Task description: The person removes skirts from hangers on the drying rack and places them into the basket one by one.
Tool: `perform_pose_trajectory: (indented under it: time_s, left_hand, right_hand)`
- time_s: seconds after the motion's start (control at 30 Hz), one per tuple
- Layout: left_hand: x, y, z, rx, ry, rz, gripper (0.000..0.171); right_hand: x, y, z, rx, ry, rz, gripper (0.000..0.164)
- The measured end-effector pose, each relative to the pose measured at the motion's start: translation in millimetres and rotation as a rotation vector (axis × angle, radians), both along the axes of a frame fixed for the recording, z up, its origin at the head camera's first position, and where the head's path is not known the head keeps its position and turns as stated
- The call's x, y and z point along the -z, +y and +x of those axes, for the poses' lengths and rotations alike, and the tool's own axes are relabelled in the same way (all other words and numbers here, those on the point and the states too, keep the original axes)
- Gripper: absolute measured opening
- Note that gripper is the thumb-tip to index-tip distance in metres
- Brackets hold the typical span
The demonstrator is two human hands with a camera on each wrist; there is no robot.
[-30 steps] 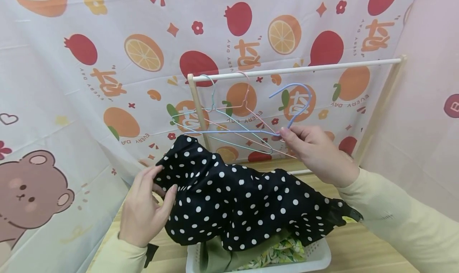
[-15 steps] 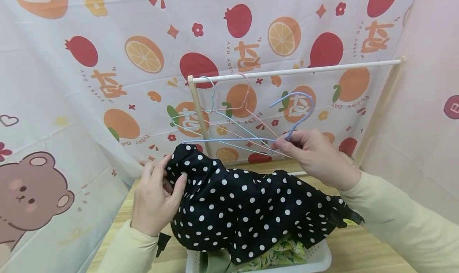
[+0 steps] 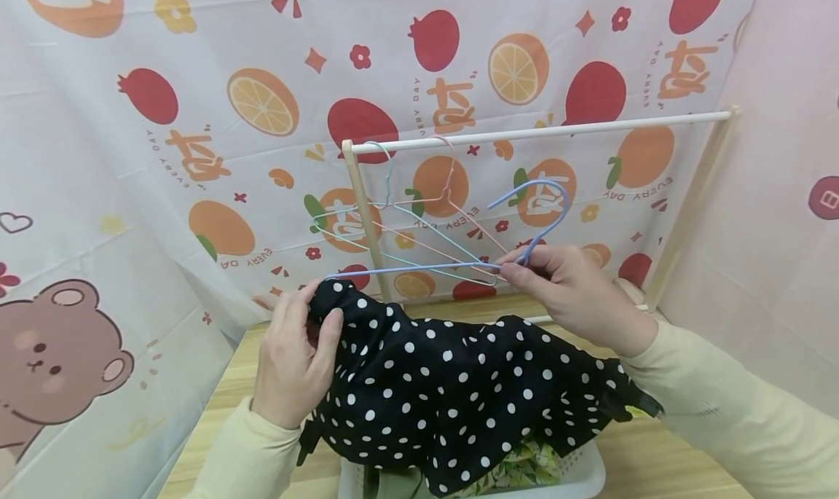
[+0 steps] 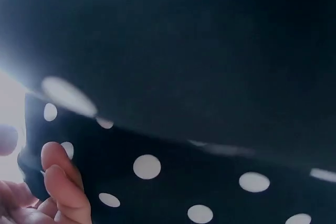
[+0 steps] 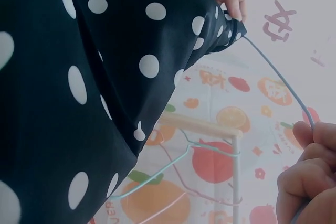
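Note:
A black garment with white polka dots (image 3: 452, 382) hangs bunched between my hands, over a white basket. My left hand (image 3: 291, 357) holds its upper left end, fingers behind the cloth and thumb in front. My right hand (image 3: 577, 291) pinches a blue wire hanger (image 3: 419, 267) just below its hook, which points up and left. The hanger's left arm runs to the garment's upper left end, and its tip is hidden by cloth there. Dotted cloth fills most of the left wrist view, with a few fingertips (image 4: 65, 187) at lower left. Which kind of garment it is I cannot tell.
Behind stands a rack with a white rail (image 3: 544, 129) and wooden posts; a mint hanger (image 3: 389, 186) and a pink hanger (image 3: 448, 186) hang at its left. The white basket (image 3: 586, 470) below holds green and leaf-patterned cloth. Printed curtains close off the back and sides.
The blue hanger and my right hand have come lower. My left hand has moved right with the garment's end, and this end now sits around the hanger's left tip.

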State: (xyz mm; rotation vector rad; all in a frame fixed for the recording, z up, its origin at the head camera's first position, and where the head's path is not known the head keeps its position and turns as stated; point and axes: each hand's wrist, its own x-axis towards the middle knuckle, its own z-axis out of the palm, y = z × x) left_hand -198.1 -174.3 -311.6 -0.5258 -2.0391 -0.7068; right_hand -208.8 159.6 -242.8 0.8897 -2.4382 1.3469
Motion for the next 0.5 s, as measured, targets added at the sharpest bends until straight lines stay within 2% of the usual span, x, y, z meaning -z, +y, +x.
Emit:
perform_pose_trajectory:
  time_s: [0.2,0.5]
  left_hand:
    - [2.9,2.2,-0.2,0.098,0.047,0.031,0.02]
    - [7.0,5.7,3.0,0.26,0.078,-0.01,0.027]
  right_hand:
    - [0.1,1.2,-3.1,0.028,0.053,0.042,0.018]
    - [4.4,5.0,-8.8,0.059,0.065,0.051,0.02]
